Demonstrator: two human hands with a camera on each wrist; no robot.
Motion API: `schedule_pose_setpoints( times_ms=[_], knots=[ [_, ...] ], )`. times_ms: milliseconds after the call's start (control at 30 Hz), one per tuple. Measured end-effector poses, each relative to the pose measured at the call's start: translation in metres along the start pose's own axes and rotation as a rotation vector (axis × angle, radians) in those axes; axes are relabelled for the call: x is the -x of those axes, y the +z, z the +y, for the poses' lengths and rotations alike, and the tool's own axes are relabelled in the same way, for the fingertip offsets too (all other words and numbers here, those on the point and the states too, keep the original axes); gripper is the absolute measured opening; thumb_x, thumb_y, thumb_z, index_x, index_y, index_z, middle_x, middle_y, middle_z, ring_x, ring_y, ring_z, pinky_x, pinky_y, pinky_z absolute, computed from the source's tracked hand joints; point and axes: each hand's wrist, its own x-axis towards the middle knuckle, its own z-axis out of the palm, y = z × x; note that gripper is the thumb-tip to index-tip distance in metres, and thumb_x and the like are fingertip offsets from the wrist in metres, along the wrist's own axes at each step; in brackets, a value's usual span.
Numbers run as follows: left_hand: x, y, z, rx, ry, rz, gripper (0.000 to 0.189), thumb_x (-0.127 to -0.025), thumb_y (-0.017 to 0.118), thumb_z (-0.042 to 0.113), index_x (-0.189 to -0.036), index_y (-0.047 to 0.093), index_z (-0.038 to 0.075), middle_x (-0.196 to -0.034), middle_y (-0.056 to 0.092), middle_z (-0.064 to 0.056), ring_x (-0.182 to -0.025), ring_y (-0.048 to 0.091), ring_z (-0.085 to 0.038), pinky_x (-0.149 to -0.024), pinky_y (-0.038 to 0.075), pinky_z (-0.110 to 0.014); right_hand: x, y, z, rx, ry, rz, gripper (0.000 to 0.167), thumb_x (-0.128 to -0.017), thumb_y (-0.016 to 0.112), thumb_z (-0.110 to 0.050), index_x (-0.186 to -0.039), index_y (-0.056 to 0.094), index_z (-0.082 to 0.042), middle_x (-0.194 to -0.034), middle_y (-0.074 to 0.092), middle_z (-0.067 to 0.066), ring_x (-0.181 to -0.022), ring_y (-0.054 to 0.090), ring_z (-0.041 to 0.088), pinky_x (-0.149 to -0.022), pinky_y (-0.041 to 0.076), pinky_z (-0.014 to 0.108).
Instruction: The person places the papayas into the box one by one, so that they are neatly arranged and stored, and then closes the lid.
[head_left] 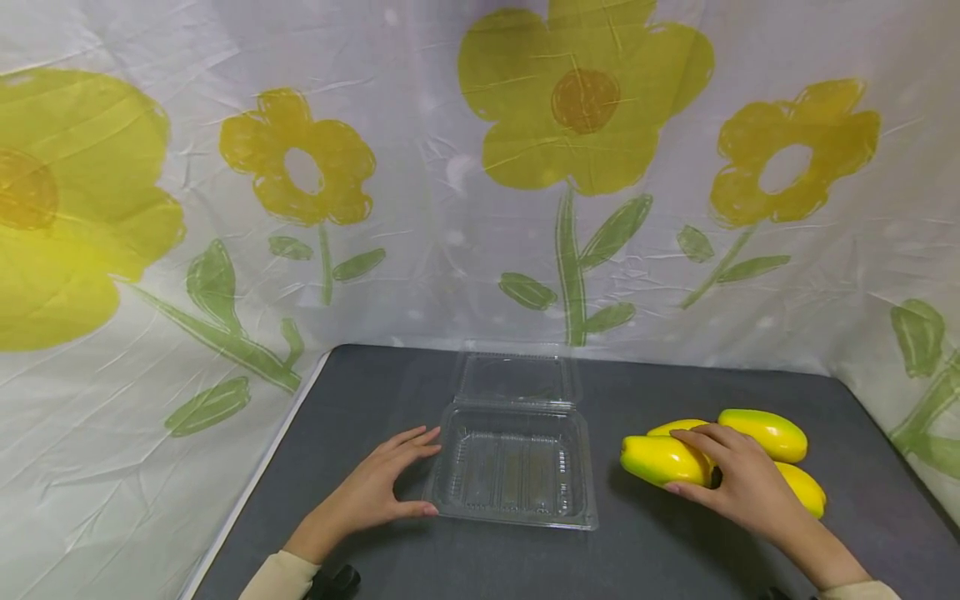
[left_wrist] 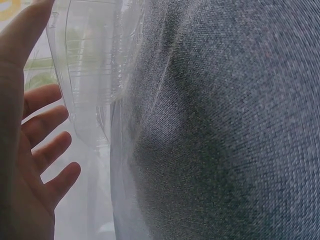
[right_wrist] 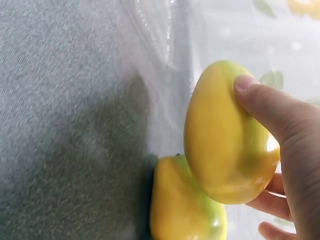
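Note:
My right hand [head_left: 750,479] grips a yellow-green mango [head_left: 663,461]; the right wrist view has the thumb across this mango [right_wrist: 217,135], lifted above the table. Three more mangoes lie by that hand: one behind the held mango [head_left: 678,426], a greener one [head_left: 765,435] farther back, and one [head_left: 804,490] partly hidden by the hand. At the middle stands a clear plastic clamshell box [head_left: 517,522], its lid [head_left: 517,379] folded back. My left hand [head_left: 382,479] is spread at the box's left side, fingertips and thumb right at the rim; no object lies in its palm.
The box and mangoes are on a dark grey table [head_left: 375,392]. A white curtain [head_left: 420,275] printed with yellow flowers hangs along its back and sides. Inside the box only its ribbed bottom shows.

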Motion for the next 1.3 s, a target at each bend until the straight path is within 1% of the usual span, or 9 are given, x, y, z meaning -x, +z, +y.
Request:
schedule_pose_setpoints(
  times_ms=[133,367,533,600,733,933,1100,1233,1300],
  knots=[
    [0.0,0.0,0.001,0.008,-0.001,0.001,0.09,-0.073,0.065,0.074,-0.142,0.054,0.018,-0.159,0.039,0.005,-0.147,0.038,-0.031,-0.109,0.04,-0.062,-0.006,0.001,-0.003,-0.009,-0.011,0.006,0.066,-0.064,0.089,-0.049,-0.116,0.071,-0.014,-0.106,0.071,0.003,-0.09,0.066,0.022,-0.077,0.052,0.049],
    [0.0,0.0,0.003,0.005,0.007,0.008,0.088,-0.074,0.066,0.073,-0.142,0.055,0.017,-0.158,0.041,0.004,-0.146,0.039,-0.031,-0.11,0.039,-0.061,-0.013,0.001,-0.012,-0.022,0.007,0.004,0.064,-0.067,0.087,-0.05,-0.118,0.07,-0.016,-0.103,0.07,-0.002,-0.089,0.064,0.019,-0.076,0.052,0.045],
    [0.0,0.001,0.002,-0.007,0.028,0.027,0.087,-0.074,0.066,0.073,-0.141,0.056,0.017,-0.158,0.042,0.003,-0.145,0.04,-0.032,-0.112,0.035,-0.062,-0.019,0.003,-0.021,-0.049,0.032,-0.013,0.064,-0.069,0.086,-0.051,-0.12,0.07,-0.015,-0.105,0.068,-0.001,-0.089,0.065,0.017,-0.073,0.054,0.041],
    [0.001,0.001,0.001,-0.014,0.035,0.035,0.087,-0.074,0.066,0.073,-0.14,0.056,0.017,-0.157,0.043,0.002,-0.144,0.04,-0.033,-0.112,0.033,-0.062,-0.022,0.004,-0.024,-0.065,0.051,-0.027,0.065,-0.07,0.085,-0.051,-0.122,0.069,-0.015,-0.106,0.068,0.0,-0.089,0.065,0.018,-0.072,0.054,0.04],
    [0.001,0.001,0.001,-0.02,0.037,0.043,0.087,-0.074,0.066,0.073,-0.14,0.057,0.018,-0.157,0.044,0.002,-0.144,0.04,-0.033,-0.112,0.033,-0.062,-0.027,0.005,-0.03,-0.103,0.086,-0.048,0.066,-0.072,0.085,-0.05,-0.124,0.067,-0.014,-0.108,0.067,0.002,-0.091,0.065,0.019,-0.072,0.055,0.04],
    [0.0,0.0,0.002,-0.011,0.033,0.039,0.087,-0.074,0.067,0.072,-0.14,0.057,0.017,-0.156,0.044,0.001,-0.144,0.041,-0.034,-0.111,0.034,-0.063,-0.036,0.007,-0.039,-0.156,0.102,-0.038,0.065,-0.072,0.086,-0.044,-0.125,0.066,-0.013,-0.111,0.068,0.003,-0.095,0.066,0.021,-0.076,0.056,0.042],
    [0.0,0.0,0.001,-0.015,0.04,0.045,0.086,-0.074,0.068,0.072,-0.14,0.057,0.017,-0.156,0.045,0.0,-0.143,0.041,-0.034,-0.111,0.034,-0.063,-0.045,0.01,-0.048,-0.21,0.105,-0.042,0.065,-0.072,0.087,-0.043,-0.126,0.066,-0.012,-0.112,0.067,0.002,-0.091,0.063,0.015,-0.076,0.058,0.037],
    [0.0,0.0,0.001,-0.026,0.049,0.051,0.086,-0.074,0.068,0.071,-0.14,0.057,0.016,-0.156,0.045,0.0,-0.143,0.042,-0.034,-0.111,0.034,-0.062,-0.051,0.014,-0.056,-0.252,0.108,-0.065,0.064,-0.074,0.085,-0.045,-0.126,0.066,-0.013,-0.111,0.067,0.002,-0.088,0.061,0.012,-0.076,0.058,0.035],
    [0.0,0.0,0.002,-0.03,0.052,0.053,0.085,-0.075,0.068,0.07,-0.139,0.057,0.016,-0.155,0.046,0.0,-0.142,0.042,-0.034,-0.111,0.035,-0.062,-0.053,0.016,-0.059,-0.255,0.108,-0.076,0.064,-0.075,0.084,-0.047,-0.127,0.066,-0.014,-0.111,0.067,0.001,-0.087,0.06,0.011,-0.074,0.057,0.034]
  ],
)
